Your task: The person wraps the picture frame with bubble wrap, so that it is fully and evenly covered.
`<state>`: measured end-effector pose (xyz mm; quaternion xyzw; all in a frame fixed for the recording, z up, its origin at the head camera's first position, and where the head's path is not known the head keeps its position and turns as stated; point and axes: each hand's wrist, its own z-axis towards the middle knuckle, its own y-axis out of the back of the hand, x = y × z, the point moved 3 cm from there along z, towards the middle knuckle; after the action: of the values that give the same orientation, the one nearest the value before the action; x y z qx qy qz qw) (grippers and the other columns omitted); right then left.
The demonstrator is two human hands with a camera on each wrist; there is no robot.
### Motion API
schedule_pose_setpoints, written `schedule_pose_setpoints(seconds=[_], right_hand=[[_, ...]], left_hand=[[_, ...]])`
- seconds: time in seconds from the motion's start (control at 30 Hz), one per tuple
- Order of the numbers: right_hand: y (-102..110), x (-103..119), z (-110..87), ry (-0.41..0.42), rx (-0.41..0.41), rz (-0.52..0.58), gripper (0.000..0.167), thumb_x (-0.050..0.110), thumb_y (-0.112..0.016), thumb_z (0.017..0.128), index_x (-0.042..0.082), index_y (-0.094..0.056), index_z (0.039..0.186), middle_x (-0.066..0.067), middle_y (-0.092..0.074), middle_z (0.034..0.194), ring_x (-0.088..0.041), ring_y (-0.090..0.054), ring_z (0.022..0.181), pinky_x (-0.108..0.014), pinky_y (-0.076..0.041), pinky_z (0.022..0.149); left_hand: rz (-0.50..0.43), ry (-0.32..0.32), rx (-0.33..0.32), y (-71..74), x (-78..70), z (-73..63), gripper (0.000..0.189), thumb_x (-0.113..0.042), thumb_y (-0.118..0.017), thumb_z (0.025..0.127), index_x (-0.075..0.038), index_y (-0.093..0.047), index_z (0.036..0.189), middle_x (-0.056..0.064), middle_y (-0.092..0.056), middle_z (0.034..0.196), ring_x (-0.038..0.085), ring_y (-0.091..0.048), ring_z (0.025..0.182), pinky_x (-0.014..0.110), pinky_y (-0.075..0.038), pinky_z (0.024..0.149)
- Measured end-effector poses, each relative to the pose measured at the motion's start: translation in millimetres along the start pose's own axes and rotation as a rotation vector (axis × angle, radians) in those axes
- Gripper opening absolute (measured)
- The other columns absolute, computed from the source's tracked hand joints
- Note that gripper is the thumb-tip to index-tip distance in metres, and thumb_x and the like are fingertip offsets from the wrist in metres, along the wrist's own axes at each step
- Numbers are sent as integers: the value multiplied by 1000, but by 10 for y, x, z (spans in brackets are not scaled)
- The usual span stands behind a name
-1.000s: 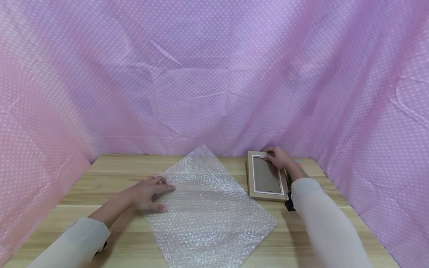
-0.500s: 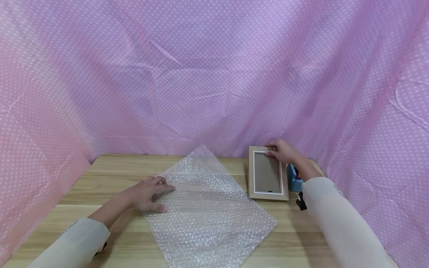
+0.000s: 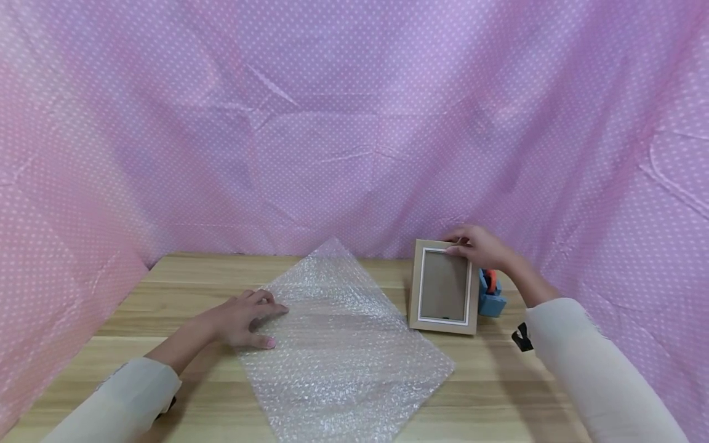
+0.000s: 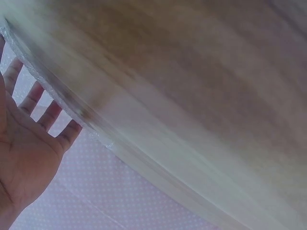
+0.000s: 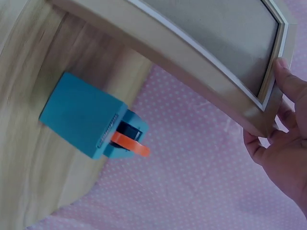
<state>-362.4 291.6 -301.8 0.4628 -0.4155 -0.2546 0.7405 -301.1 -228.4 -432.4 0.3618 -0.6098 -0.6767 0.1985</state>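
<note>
A wood-coloured picture frame (image 3: 444, 286) with a white inner border tilts up at the right of the table, its lower edge by the right edge of the bubble wrap. My right hand (image 3: 480, 247) pinches its top edge, thumb on the front and fingers behind. In the right wrist view the frame's corner (image 5: 261, 120) lies between thumb and fingers. The sheet of bubble wrap (image 3: 343, 357) is spread out flat, corner pointing away. Resting on its left edge is my left hand (image 3: 244, 320), fingers loosely spread. In the left wrist view the left hand's (image 4: 31, 143) fingertips meet the sheet's edge.
Right behind the frame stands a blue tape dispenser (image 3: 492, 301) with an orange part (image 5: 130, 143). The wooden table (image 3: 183, 289) ends at a pink dotted cloth (image 3: 343, 123) that hangs behind and at both sides.
My right hand has raised the frame's far end from lying nearly flat to tilted up, and moved slightly right. The tape dispenser has come into view. My left hand has stayed still.
</note>
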Motion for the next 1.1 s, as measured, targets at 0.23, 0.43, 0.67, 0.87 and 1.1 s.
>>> schedule_pose_setpoints(seconds=[0.23,0.43,0.67,0.87,1.1], right_hand=[[90,107,-147,28,-4,23,18,10,-63,102,4,-74,114,-6,-71,103,-24,-63,97,-43,-52,83],[147,271,-262,54,-31,17,17,11,-65,101,6,-74,115,-3,-70,101,-21,-61,92,-37,-52,78],[272,455,-304,120,-113,-6,19,7,-67,99,4,-74,116,-3,-71,98,-19,-59,88,-33,-50,75],[334,558,-252,98,-139,21,23,11,-63,102,3,-72,121,-8,-70,104,-21,-57,86,-29,-48,72],[243,705,-90,79,-118,44,23,17,-63,103,8,-73,122,-5,-70,102,-20,-58,87,-31,-49,73]], left_hand=[[-5,-2,-5,16,-22,-8,79,-69,-67,86,-23,-54,149,8,-50,139,33,-46,125,68,-41,96],[-3,-1,0,-5,-3,-2,79,-70,-67,86,-24,-54,149,7,-50,138,31,-46,123,66,-42,96],[1,2,-4,5,10,0,80,-71,-67,85,-24,-54,149,8,-49,139,33,-47,124,68,-42,96],[-6,-2,-1,7,6,0,80,-70,-67,85,-23,-54,149,8,-50,139,34,-46,125,68,-42,95],[-3,-7,-1,16,-10,3,80,-70,-67,86,-22,-55,148,8,-50,138,33,-46,125,67,-42,95]])
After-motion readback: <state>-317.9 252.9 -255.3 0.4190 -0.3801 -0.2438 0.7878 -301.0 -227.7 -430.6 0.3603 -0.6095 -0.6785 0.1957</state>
